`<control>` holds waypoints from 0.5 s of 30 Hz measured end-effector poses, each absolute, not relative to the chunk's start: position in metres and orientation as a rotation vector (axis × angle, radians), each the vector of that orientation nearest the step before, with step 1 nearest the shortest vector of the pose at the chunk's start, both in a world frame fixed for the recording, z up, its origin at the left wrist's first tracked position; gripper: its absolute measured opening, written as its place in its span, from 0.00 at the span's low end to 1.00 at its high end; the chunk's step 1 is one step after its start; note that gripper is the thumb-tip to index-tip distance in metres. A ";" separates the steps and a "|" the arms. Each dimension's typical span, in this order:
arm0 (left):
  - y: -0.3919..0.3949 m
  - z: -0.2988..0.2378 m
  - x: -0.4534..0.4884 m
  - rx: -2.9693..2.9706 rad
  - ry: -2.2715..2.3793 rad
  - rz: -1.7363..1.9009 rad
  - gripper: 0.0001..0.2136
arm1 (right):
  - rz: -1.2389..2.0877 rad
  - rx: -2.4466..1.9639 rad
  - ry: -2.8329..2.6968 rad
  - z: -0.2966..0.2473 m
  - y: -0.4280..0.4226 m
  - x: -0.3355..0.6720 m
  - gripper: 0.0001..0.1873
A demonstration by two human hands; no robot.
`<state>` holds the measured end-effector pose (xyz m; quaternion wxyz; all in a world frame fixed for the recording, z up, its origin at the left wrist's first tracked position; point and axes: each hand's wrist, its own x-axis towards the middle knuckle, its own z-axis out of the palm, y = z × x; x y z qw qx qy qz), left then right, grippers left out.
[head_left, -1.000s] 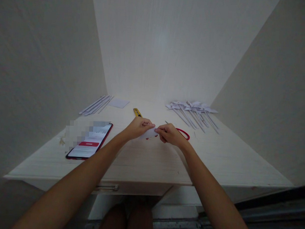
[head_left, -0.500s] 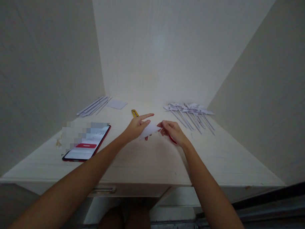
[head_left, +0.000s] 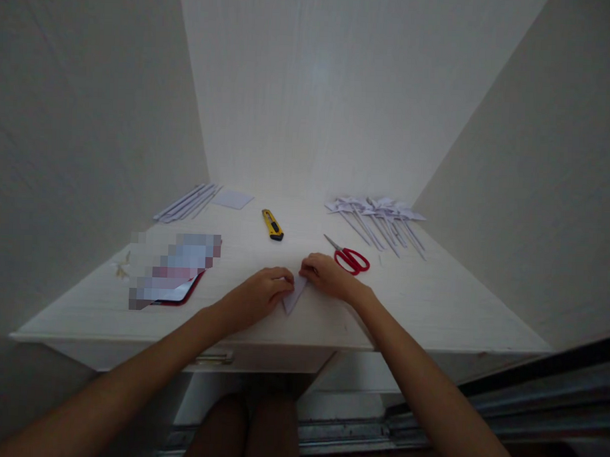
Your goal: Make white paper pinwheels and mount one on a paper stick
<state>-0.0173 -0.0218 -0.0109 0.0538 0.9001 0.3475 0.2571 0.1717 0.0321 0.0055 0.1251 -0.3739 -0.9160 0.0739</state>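
Between my hands, low over the front half of the white table, is a small piece of white paper (head_left: 294, 295) that looks folded, one point facing me. My left hand (head_left: 263, 291) has its fingers closed on the paper's left edge. At the upper right corner my right hand (head_left: 327, 274) pinches the same sheet. Parts of the paper are hidden under the fingers. Just beyond my right hand lie red-handled scissors (head_left: 352, 260), and a yellow box cutter (head_left: 272, 225) rests farther back near the middle.
A pile of white paper pinwheels on sticks (head_left: 380, 214) lies at the back right. Rolled paper sticks (head_left: 188, 203) and a flat paper sheet (head_left: 234, 199) are at the back left. A phone (head_left: 183, 291) lies left. Walls enclose the table (head_left: 447, 307) on three sides.
Both hands have moved nearer to me with the paper, which now looks folded to a point. My left fingers have curled in. The scissors and box cutter have come into full view.
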 end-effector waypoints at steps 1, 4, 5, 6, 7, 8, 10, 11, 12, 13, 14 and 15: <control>-0.023 -0.014 -0.020 2.728 1.029 0.757 0.12 | 0.167 -1.089 -2.671 0.004 0.030 0.170 0.08; -0.022 -0.019 -0.028 2.715 0.972 0.689 0.13 | 0.093 -1.057 -2.654 0.000 0.029 0.170 0.07; -0.023 -0.020 -0.030 2.712 0.960 0.666 0.14 | 0.094 -1.038 -2.647 -0.002 0.029 0.170 0.06; -0.023 -0.021 -0.032 2.710 0.953 0.647 0.14 | 0.104 -1.017 -2.643 -0.004 0.029 0.171 0.06; -0.024 -0.021 -0.034 2.709 0.955 0.638 0.15 | 0.119 -0.999 -2.636 -0.006 0.030 0.171 0.06; -0.026 -0.022 -0.036 2.709 0.962 0.641 0.15 | 0.134 -0.986 -2.626 -0.008 0.031 0.172 0.06; -0.029 -0.023 -0.037 2.719 0.981 0.646 0.16 | 0.158 -0.974 -2.594 -0.010 0.031 0.172 0.06; -0.030 -0.023 -0.037 2.733 0.982 0.638 0.16 | 0.167 -0.972 -2.576 -0.011 0.031 0.172 0.06; -0.031 -0.023 -0.037 2.754 0.973 0.617 0.17 | 0.173 -0.972 -2.562 -0.012 0.031 0.172 0.06; -0.033 -0.023 -0.037 2.779 0.955 0.582 0.17 | 0.175 -0.973 -2.550 -0.013 0.030 0.172 0.06; -0.034 -0.023 -0.037 2.809 0.935 0.545 0.17 | 0.171 -0.974 -2.542 -0.013 0.029 0.172 0.06; -0.035 -0.022 -0.037 2.839 0.918 0.508 0.18 | 0.158 -0.977 -2.532 -0.014 0.029 0.172 0.05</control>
